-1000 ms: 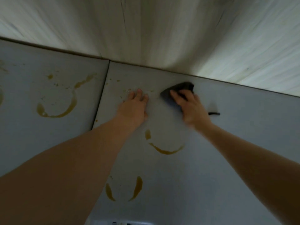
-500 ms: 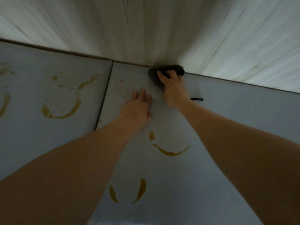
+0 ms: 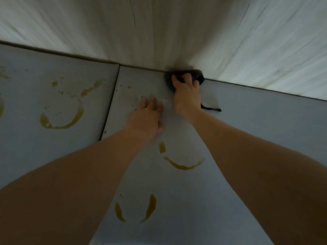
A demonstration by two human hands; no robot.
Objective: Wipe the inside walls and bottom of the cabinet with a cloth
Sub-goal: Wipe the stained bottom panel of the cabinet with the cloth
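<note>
Gripping the dark cloth [image 3: 193,77], the right hand [image 3: 185,96] has slid from mid-floor, a second ago, up to the seam at 12 o'clock, where grey cabinet bottom [image 3: 256,131] meets pale back wall [image 3: 159,32]; fingers curl over the wad. Left hand [image 3: 147,117] has stayed flat, fingers straight, bracing at 9 o'clock of the right. Judgement: back edge being worked now; crumbs [image 3: 141,98] by the fingertips and the yellow ring stains [image 3: 182,165] toward 6 o'clock remain unwiped.
</note>
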